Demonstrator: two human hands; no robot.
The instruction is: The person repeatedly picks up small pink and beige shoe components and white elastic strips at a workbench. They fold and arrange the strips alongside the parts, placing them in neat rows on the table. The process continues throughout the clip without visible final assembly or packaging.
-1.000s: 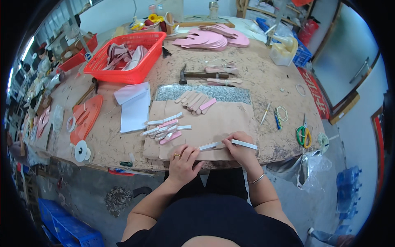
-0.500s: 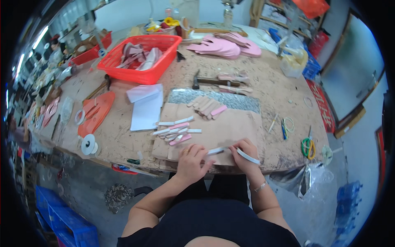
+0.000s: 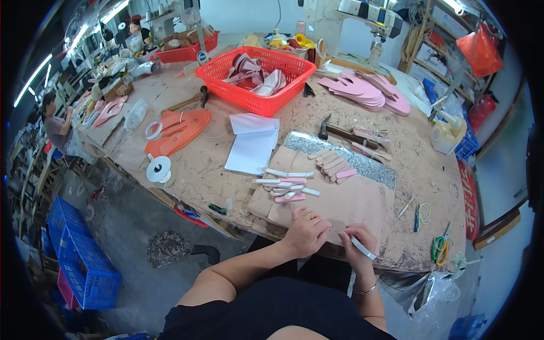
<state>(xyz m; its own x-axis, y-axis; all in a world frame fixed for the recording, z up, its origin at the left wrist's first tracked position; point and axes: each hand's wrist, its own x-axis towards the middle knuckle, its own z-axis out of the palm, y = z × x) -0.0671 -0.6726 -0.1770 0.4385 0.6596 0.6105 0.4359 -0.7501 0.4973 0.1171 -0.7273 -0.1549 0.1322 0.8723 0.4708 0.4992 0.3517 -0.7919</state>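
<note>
My left hand is at the front edge of the work board, its fingers closed in a pinch. Whatever those fingertips hold is hidden. Close beside it on the right, my right hand grips a white strip that sticks out over the back of the fingers. A small gap separates the two hands. Just beyond my left hand lies a loose pile of white-topped strips with some pink ones. Farther back, a fanned row of beige strips rests on the beige sheet, a pink strip at its end.
A hammer lies behind the speckled slab. Scissors are at the right edge. White paper, a spool and orange cut pieces lie left. A red basket and pink cut pieces stand behind.
The view has swung left, so the table appears farther right. My hands have come closer together, and the white piece that showed between them is now out of sight.
</note>
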